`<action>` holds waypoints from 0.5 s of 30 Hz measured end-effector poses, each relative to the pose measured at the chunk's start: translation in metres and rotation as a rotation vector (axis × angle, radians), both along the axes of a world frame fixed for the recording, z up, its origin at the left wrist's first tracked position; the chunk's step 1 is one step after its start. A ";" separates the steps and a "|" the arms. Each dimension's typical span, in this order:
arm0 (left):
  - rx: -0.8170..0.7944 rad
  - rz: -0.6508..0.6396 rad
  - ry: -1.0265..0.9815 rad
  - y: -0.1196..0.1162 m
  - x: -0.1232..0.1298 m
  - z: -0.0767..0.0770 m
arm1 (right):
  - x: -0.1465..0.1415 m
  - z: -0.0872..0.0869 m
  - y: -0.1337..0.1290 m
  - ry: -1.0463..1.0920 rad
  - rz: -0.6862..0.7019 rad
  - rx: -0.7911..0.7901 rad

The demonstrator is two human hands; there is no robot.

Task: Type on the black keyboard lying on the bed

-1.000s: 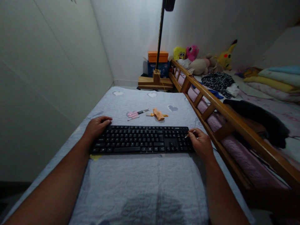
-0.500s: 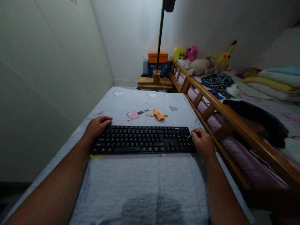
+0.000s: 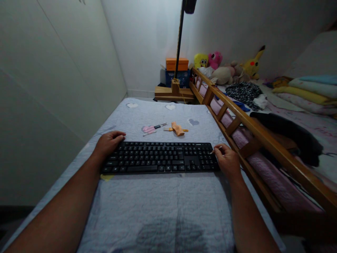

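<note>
A black keyboard (image 3: 155, 158) lies flat on the pale blue quilted cover. At its left end, my left hand (image 3: 108, 142) grips the back corner with the thumb along the edge. My right hand (image 3: 226, 158) pinches a thin white cotton swab (image 3: 212, 152), whose tip is over the number keys at the far right. Behind the keyboard lie another cotton swab (image 3: 149, 133) and a small tool with a black grip and thin metal prongs (image 3: 157, 126). Beside them, a folded orange cloth (image 3: 178, 129) rests across a yellow-handled brush (image 3: 185, 130).
A wooden bed rail (image 3: 237, 112) runs along the right side, close to my right arm. Beyond it are plush toys (image 3: 201, 60), clothes and folded bedding (image 3: 310, 91). A dark pole on a wooden base (image 3: 175, 92) stands at the back, near an orange box (image 3: 177, 64).
Hardly anything differs. The swab in my right hand has tilted and shifted slightly at the number keys, while my left hand stays on the keyboard's corner.
</note>
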State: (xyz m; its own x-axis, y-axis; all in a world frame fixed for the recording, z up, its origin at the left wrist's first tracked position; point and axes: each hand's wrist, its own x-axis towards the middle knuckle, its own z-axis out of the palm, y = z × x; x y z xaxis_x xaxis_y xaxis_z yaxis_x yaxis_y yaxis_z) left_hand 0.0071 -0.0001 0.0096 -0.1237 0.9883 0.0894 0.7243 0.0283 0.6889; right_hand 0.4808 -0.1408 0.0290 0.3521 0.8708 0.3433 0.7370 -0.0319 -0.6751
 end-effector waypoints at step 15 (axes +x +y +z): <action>-0.001 0.006 0.013 0.000 0.001 0.002 | 0.001 -0.002 0.002 -0.013 0.009 0.022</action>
